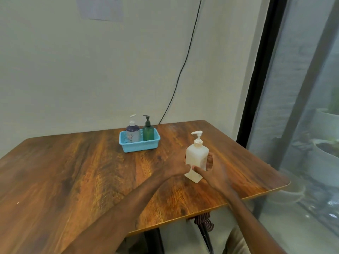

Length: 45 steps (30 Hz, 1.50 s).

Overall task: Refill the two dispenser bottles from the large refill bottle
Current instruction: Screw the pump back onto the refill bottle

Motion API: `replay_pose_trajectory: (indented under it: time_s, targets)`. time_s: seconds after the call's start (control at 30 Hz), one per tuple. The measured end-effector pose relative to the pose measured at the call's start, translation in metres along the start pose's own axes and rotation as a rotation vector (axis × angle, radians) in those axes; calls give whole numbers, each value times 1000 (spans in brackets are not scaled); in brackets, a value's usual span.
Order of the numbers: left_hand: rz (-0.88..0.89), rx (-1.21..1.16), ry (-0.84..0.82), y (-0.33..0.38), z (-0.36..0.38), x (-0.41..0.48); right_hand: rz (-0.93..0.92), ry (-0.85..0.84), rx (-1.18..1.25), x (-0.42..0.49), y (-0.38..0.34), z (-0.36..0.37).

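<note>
The large white refill bottle (196, 156), square-sided with a white pump, stands slightly tilted on the wooden table (73, 171) near its right side. My right hand (212, 173) wraps it from the right, thumb across the front and fingers behind. My left hand (175, 165) presses against its left side. Two dispenser bottles stand upright in a light blue basket (139, 146) at the back: a purple-and-white one (132, 134) on the left and a dark green one (148, 133) on the right, both with pumps on.
The wall is close behind the basket, with a black cable (183, 66) hanging down it. A dark-framed glass pane (302, 107) runs along the right. The table's right edge (275, 189) lies close to my right hand.
</note>
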<state>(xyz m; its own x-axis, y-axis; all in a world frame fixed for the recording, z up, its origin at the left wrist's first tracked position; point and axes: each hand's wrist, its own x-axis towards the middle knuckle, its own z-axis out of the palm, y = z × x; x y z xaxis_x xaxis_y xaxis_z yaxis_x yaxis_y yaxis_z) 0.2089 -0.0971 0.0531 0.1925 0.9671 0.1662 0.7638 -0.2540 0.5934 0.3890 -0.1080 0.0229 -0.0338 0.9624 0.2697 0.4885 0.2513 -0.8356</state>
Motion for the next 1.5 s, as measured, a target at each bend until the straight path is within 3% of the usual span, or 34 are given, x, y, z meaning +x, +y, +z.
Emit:
replay_pose_trajectory:
  time_s: [0.37, 0.73, 1.1, 1.3, 1.5]
  targets:
    - [-31, -31, -28, 4, 0, -3, 20, -2, -120, -6, -4, 5]
    - [31, 187, -52, 0, -17, 24, 47, -38, -227, 13, 1, -1]
    - [-86, 179, -331, -28, -3, 85, 65, -79, -245, 52, 18, 1]
    - [-196, 317, -471, -44, 8, 135, 122, -12, -147, 111, 21, -2]
    - [-166, 305, -406, -62, 16, 181, 107, 1, 18, 208, 31, -11]
